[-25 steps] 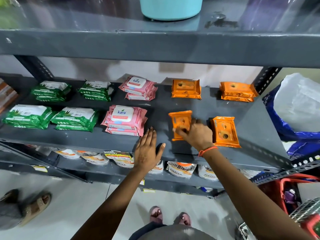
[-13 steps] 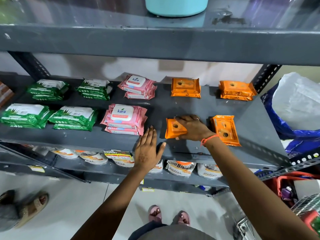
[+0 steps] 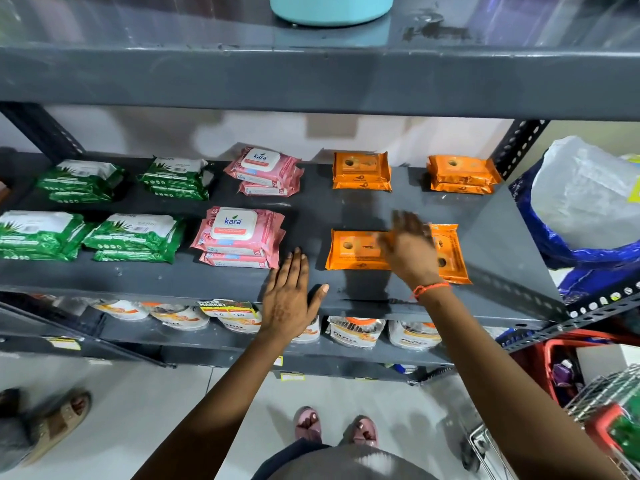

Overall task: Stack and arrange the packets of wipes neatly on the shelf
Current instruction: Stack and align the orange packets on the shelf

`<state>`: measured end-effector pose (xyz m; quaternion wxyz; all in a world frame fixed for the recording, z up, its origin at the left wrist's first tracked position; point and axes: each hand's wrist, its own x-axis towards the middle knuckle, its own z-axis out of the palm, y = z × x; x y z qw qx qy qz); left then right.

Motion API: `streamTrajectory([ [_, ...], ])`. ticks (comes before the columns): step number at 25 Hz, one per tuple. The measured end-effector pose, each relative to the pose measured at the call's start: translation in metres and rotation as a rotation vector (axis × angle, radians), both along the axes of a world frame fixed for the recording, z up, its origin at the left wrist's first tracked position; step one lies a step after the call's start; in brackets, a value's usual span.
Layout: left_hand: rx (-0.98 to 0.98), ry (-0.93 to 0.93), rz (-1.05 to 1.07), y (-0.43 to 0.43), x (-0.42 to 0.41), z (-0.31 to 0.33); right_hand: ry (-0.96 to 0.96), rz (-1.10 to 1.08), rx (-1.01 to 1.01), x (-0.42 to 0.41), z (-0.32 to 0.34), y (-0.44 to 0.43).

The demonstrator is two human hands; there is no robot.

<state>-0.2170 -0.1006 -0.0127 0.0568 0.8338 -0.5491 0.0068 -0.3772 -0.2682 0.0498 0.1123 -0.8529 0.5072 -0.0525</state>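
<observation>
On the grey shelf (image 3: 311,216) lie stacks of wipes: green packets (image 3: 133,237) at the left, pink packets (image 3: 239,237) in the middle, orange packets (image 3: 362,171) at the right. An orange packet (image 3: 356,251) lies flat and crosswise near the front. My right hand (image 3: 408,247), blurred and with fingers spread, hovers between it and another orange packet (image 3: 450,254) that lies lengthwise to the right, partly hidden by the hand. My left hand (image 3: 289,296) rests flat on the shelf's front edge, holding nothing.
Bagged goods (image 3: 353,332) fill the lower shelf. A teal tub (image 3: 330,8) stands on the top shelf. A blue and white sack (image 3: 585,209) sits at the right, with a red basket (image 3: 568,368) and wire cart (image 3: 616,410) below. Another person's sandalled foot (image 3: 59,420) is at the left.
My right hand turned the front orange packet from lengthwise to crosswise, let go of it and moved right toward the neighbouring orange packet. My left hand stayed put.
</observation>
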Motion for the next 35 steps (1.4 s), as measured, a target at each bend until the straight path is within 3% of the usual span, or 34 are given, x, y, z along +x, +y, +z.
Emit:
streamTrajectory([
  [2,-0.009,0.005,-0.001,0.000,0.000,0.000,0.010,-0.279,0.017,-0.022,-0.001,-0.004],
  [4,-0.024,0.012,-0.003,0.000,0.000,0.001,0.063,-0.375,0.134,-0.039,0.000,-0.005],
  [7,-0.030,0.022,-0.009,0.001,0.000,0.001,0.059,-0.357,0.104,-0.041,0.003,-0.003],
  [11,-0.040,0.027,-0.008,0.001,0.001,0.002,-0.030,-0.260,-0.088,-0.026,0.014,0.003],
  [15,-0.046,0.021,-0.003,0.002,0.001,0.001,-0.137,-0.028,0.031,-0.001,0.025,0.003],
  [19,-0.053,0.020,0.005,0.002,0.001,0.002,-0.063,0.181,0.154,0.011,0.021,0.009],
  [22,-0.048,0.020,0.005,0.001,0.001,0.002,-0.047,0.173,0.207,0.006,0.026,0.001],
  [25,-0.060,0.009,0.004,0.002,0.001,0.001,0.000,0.105,0.079,0.008,0.025,0.006],
  [29,-0.074,-0.002,0.003,0.002,0.000,0.001,-0.120,-0.098,-0.013,0.014,0.024,0.015],
  [32,-0.073,-0.002,0.002,0.002,0.000,0.001,0.109,0.167,-0.021,0.008,0.030,0.005],
  [35,-0.077,-0.008,0.005,0.002,0.000,0.000,0.357,0.505,0.186,0.009,0.037,-0.006],
])
